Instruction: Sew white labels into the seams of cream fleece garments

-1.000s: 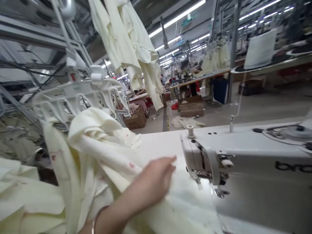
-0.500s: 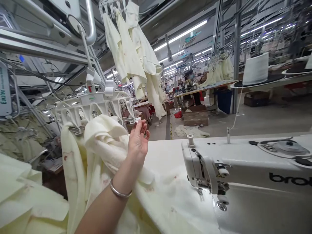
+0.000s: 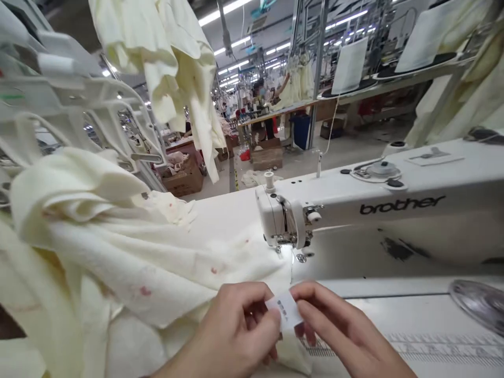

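Observation:
A small white printed label (image 3: pixel 286 308) is pinched between my two hands at the front of the sewing machine bed. My left hand (image 3: pixel 240 328) grips its left edge between thumb and fingers. On its right edge, the fingers of my right hand (image 3: pixel 338 325) close from the other side. Just beyond sits the needle area of the white sewing machine (image 3: pixel 354 210), with its lamp lit. Pale yellow fabric (image 3: pixel 165 262) with small reddish marks spreads from the left toward the needle, and a piece of it lies beneath my hands.
A white clip hanger (image 3: pixel 98 115) holds fabric at the left. Pale garments (image 3: pixel 169 68) hang above the table. White thread cones (image 3: pixel 350 65) stand on a shelf behind the machine. A printed ruler scale (image 3: pixel 441 344) runs along the table's front right. Cardboard boxes (image 3: pixel 185 176) sit on the floor beyond.
My left hand has come down from the hanger clip to the machine front, where a label is now held. My right hand has entered the view. The view has turned right and down.

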`<state>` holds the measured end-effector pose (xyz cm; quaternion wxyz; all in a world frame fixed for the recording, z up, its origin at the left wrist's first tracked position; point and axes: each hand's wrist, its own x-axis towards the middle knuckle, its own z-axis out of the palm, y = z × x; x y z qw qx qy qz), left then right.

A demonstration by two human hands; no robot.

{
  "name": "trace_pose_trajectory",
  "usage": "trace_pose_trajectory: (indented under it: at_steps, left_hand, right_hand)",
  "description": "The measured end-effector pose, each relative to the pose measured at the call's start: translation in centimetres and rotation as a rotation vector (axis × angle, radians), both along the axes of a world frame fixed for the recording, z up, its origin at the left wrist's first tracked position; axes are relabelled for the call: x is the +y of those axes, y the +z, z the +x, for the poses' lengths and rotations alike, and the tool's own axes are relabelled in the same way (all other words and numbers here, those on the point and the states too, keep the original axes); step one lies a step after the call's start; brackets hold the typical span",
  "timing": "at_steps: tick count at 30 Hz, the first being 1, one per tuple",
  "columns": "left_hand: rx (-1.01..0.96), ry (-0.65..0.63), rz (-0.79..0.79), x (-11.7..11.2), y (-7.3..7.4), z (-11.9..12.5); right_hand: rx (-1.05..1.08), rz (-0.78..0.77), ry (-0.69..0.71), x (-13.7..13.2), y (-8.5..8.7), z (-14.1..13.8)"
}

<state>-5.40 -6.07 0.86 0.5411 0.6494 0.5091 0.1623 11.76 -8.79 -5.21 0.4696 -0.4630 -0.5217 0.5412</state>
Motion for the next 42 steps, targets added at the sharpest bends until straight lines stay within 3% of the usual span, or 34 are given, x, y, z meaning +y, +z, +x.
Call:
trace_pose_trajectory:
  at_steps: [2, 5, 10, 12, 16, 19, 23, 26, 29, 33, 37, 39, 42]
  left_hand:
    - [-0.028, 0.002, -0.035, -0.1, -0.5, -0.3]
    - [-0.106, 0.084, -0.066, 0.5, -0.9, -0.7]
    - [-0.135, 0.135, -0.143, 1.4, -0.8, -1.0]
    - [-0.021, 0.103, 0.018, 1.8, 0.1, -1.0]
    - [0.382, -0.055, 0.603, 3.9, 1.4, -0.2]
    - [0.638, -0.272, 0.720, 6.2, -0.7, 0.9]
    - [0.651, -0.482, 0.651, 9.1, -6.1, 1.6]
    - [0.649, -0.466, 0.642, 10.4, -8.8, 1.7]
    - [0.682, -0.396, 0.641, 10.9, -9.7, 2.0]
    - [0.704, -0.355, 0.645, 10.2, -8.6, 2.2]
    - [0.710, -0.332, 0.672, 6.9, -6.2, 0.6]
    - [0.679, -0.376, 0.560, 4.8, -6.0, -0.4]
    - [0.644, -0.556, 0.205, 2.5, -6.7, -0.7]
  right_hand:
    - [0.080, -0.088, 0.018, 0.4, 0.8, -1.2]
    - [0.070, -0.125, -0.018, 0.4, 0.5, -2.1]
    - [-0.070, -0.027, -0.068, -0.1, -0.5, -1.9]
    - [-0.216, 0.120, -0.111, -0.2, -1.9, -1.8]
    - [-0.835, 0.677, -0.244, -0.6, -6.7, -2.0]
    - [-1.165, 0.930, -0.215, -0.9, -9.8, -1.5]
    - [-1.185, 0.942, -0.131, -0.8, -10.8, -0.2]
    - [-1.090, 0.901, -0.163, -0.1, -10.6, 0.2]
    - [-0.965, 0.817, -0.234, 0.5, -10.7, -0.1]
    - [-0.940, 0.779, -0.211, 0.6, -11.0, 0.2]
    - [-0.970, 0.789, -0.131, 0.7, -10.4, 1.3]
    - [-0.952, 0.784, -0.135, 1.1, -9.9, 1.5]
    - [-0.908, 0.702, -0.211, 1.7, -9.2, 0.9]
